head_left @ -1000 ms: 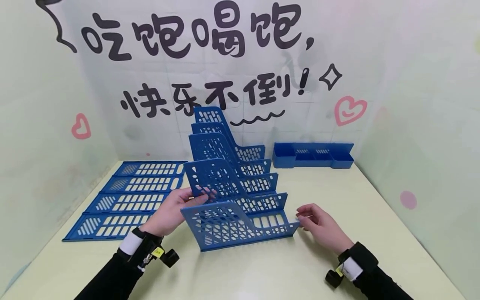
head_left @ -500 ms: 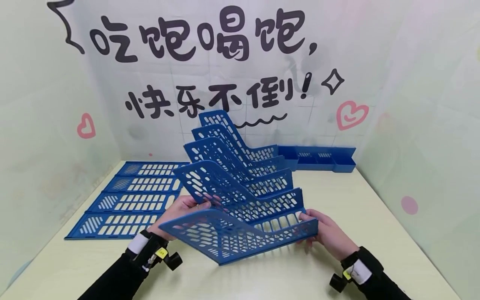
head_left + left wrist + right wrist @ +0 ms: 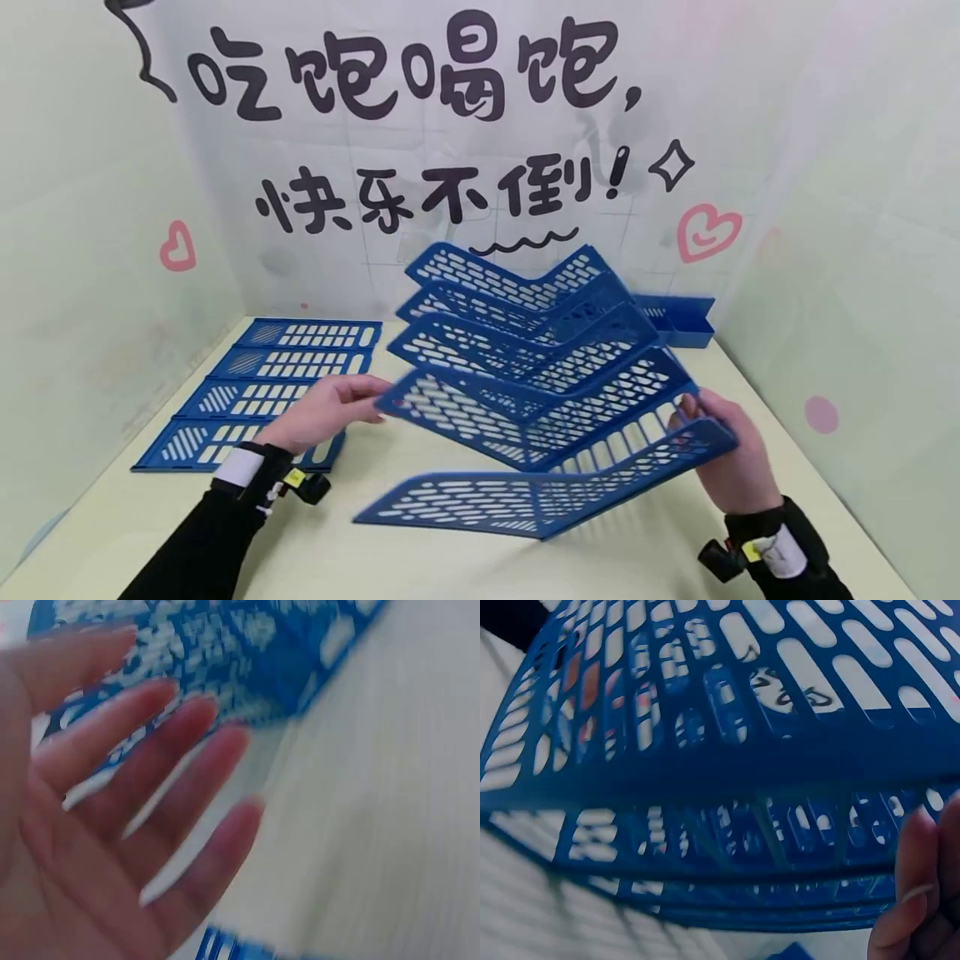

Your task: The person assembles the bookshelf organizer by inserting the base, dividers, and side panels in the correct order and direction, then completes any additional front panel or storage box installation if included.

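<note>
A blue plastic file rack with several slotted upright dividers is tilted, its right end lifted off the table. My right hand grips that raised end, with some fingers hidden behind the slotted wall. In the right wrist view the rack fills most of the frame, and the fingers of the right hand show at the lower right edge. My left hand is held at the left corner of one divider. The left wrist view shows the left hand with fingers apart and nothing in them, the rack beyond.
Flat blue slotted panels lie joined in a row on the left of the pale table, under and behind my left hand. A blue compartment tray stands at the back right, partly hidden by the rack. White printed walls enclose the table.
The rack has turned and tilted, its right end swinging up and to the right. My right hand took hold of that end and moved right; my left hand let go and drew back left.
</note>
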Available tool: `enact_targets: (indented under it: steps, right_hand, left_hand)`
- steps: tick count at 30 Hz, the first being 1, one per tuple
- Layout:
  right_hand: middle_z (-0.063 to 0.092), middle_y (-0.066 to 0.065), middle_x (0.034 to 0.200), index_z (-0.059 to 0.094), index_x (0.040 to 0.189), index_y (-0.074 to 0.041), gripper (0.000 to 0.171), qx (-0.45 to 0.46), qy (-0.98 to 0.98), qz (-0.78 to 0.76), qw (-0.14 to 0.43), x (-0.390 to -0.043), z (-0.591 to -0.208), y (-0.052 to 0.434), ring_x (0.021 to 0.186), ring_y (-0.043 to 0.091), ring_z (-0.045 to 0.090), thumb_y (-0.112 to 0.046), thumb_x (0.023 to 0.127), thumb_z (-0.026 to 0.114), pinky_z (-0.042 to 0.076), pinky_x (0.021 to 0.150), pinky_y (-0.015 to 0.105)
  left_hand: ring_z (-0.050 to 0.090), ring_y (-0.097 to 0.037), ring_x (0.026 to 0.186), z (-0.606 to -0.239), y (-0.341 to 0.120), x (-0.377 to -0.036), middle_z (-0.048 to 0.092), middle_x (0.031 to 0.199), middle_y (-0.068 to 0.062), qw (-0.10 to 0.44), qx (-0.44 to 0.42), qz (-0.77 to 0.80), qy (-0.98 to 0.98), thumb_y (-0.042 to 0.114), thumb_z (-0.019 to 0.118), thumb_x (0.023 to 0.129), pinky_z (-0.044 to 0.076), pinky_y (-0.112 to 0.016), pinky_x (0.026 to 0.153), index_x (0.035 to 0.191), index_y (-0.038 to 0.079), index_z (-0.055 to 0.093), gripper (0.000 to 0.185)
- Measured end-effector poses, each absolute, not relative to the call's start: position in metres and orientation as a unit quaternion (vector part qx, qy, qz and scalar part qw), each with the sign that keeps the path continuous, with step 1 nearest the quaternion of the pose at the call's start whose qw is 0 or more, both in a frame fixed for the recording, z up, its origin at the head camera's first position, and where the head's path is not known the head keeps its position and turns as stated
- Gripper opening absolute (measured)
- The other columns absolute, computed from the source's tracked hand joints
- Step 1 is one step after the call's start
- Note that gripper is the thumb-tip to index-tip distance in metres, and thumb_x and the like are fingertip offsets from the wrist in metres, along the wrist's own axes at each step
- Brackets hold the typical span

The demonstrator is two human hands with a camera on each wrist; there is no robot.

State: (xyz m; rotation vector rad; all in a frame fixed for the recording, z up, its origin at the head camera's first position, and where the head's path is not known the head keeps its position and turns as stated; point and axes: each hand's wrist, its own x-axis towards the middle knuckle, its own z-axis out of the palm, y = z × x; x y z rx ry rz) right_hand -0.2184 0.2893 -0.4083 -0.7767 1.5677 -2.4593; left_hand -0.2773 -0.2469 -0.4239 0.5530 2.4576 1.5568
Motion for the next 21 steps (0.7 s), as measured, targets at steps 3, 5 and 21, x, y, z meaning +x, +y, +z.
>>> enact_targets:
  steps: [3, 5, 21]
  right_hand:
    - [0.072, -0.006, 0.089, 0.072, 0.1, -0.013, 0.068, -0.262, 0.474, -0.839, 0.052, -0.215, -0.401, 0.298, 0.083, 0.013, 0.064, -0.017, 0.119, 0.007, 0.048, 0.08, 0.027]
    - [0.073, -0.003, 0.091, 0.07, 0.098, -0.01, 0.068, -0.26, 0.45, -0.853, 0.05, -0.214, -0.398, 0.302, 0.082, 0.015, 0.064, -0.017, 0.119, 0.005, 0.048, 0.08, 0.029]
    - [0.074, 0.016, 0.086, 0.069, 0.107, 0.011, 0.085, -0.295, 0.356, -0.885, 0.058, -0.195, -0.371, 0.333, 0.07, 0.029, 0.041, -0.024, 0.115, -0.008, 0.022, 0.062, 0.038]
  left_hand:
    - [0.07, -0.038, 0.129, -0.426, -0.269, -0.28, 0.073, 0.143, -0.02, 0.023, 0.101, 0.452, 0.886, 0.035, 0.056, 0.117, 0.061, -0.051, 0.106, 0.147, 0.004, 0.067, 0.044]
    - [0.062, -0.043, 0.138, -0.427, -0.283, -0.28, 0.062, 0.155, -0.025, 0.002, 0.051, 0.412, 0.91, 0.037, 0.05, 0.118, 0.056, -0.059, 0.108, 0.152, 0.005, 0.063, 0.048]
    - [0.027, -0.076, 0.15, -0.432, -0.294, -0.275, 0.032, 0.161, -0.053, 0.073, 0.058, 0.157, 0.983, 0.033, 0.054, 0.113, 0.028, -0.088, 0.117, 0.163, -0.005, 0.044, 0.064]
